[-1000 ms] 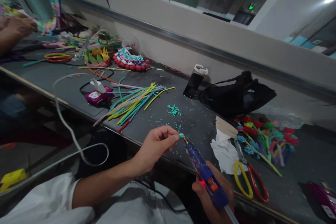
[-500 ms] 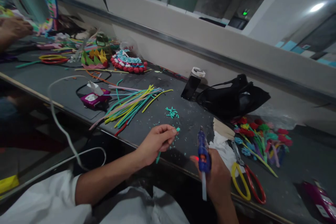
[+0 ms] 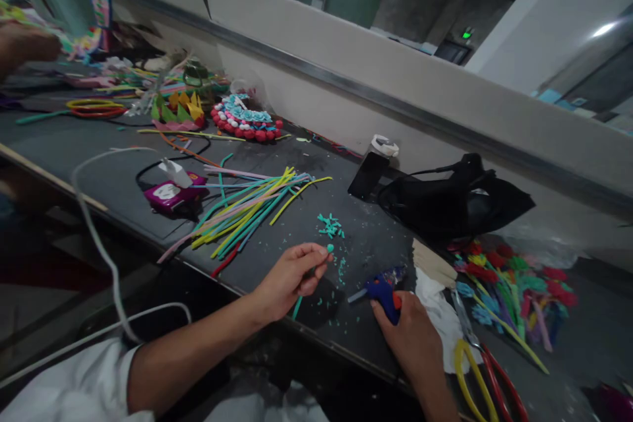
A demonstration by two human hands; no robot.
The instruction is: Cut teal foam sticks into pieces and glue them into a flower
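My left hand (image 3: 297,273) is closed in a pinch on a thin green stem (image 3: 297,308), whose rounded green tip (image 3: 330,248) pokes out past the thumb and forefinger. The stem's lower end shows beneath the palm. My right hand (image 3: 408,326) grips a blue hot glue gun (image 3: 382,291), which is turned sideways low over the table, its glue stick sticking out to the left and its nozzle toward the right. Just beyond my left hand lies a small pile of short green cut pieces (image 3: 330,225), with green crumbs scattered around it.
Fuzzy coloured stems (image 3: 252,208) lie left of centre beside a purple power strip (image 3: 173,192). At the right are scissors (image 3: 475,369), a white cloth (image 3: 438,310), fuzzy flowers (image 3: 514,290) and a black bag (image 3: 455,201). A phone (image 3: 368,175) leans behind. Another person's hand (image 3: 27,46) is far left.
My right hand has swung the glue gun from upright to sideways, lower and toward the table. My left hand still pinches the green stem in nearly the same place. The view has shifted slightly.
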